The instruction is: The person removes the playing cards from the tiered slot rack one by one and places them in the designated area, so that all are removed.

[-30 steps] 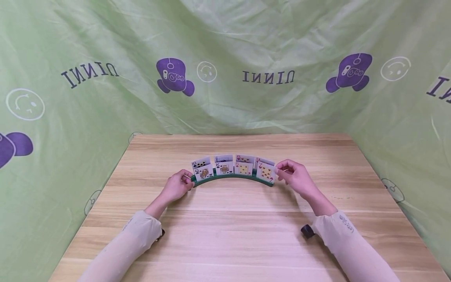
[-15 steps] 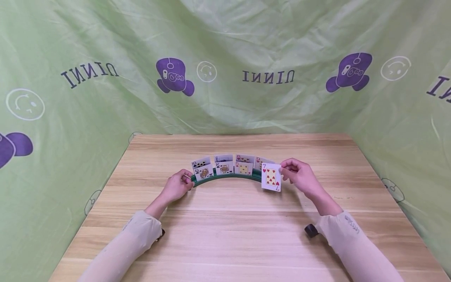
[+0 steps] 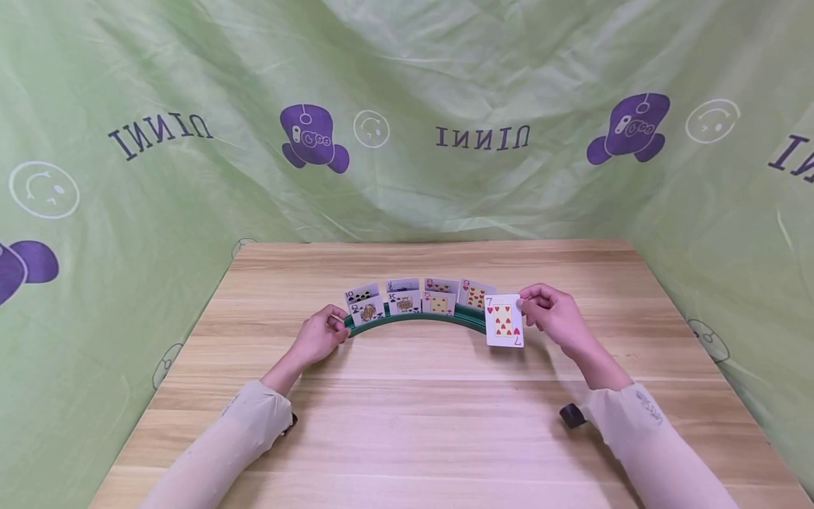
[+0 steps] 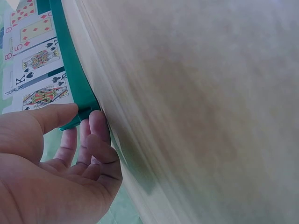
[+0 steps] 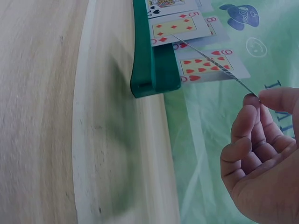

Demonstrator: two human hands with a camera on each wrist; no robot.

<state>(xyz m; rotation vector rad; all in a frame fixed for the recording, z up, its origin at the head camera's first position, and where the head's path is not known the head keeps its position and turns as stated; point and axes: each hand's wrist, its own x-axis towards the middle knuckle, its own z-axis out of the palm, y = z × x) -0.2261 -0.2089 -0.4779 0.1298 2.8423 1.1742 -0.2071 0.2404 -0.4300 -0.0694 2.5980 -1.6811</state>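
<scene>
A curved green card holder [image 3: 416,318] stands on the table with playing cards upright in two rows. My left hand [image 3: 316,336] grips its left end, the thumb on the front and fingers behind and below in the left wrist view. My right hand [image 3: 558,322] pinches the seven of hearts [image 3: 504,322] by its upper right edge, held in front of the holder's right end; the right wrist view shows this card edge-on. In the front row are the queen of clubs [image 4: 46,95], king of spades [image 4: 41,60] and five of diamonds [image 5: 180,29].
Behind stand a ten [image 3: 361,292], a jack [image 3: 403,285], an eight of hearts [image 3: 439,284] and a nine of hearts [image 5: 208,67]. The wooden table [image 3: 420,424] meets a green printed cloth [image 3: 407,191] at the back and sides.
My right hand has drawn the seven of hearts out of the holder's front row and moved it right and toward me, uncovering the nine of hearts. The left hand has stayed put.
</scene>
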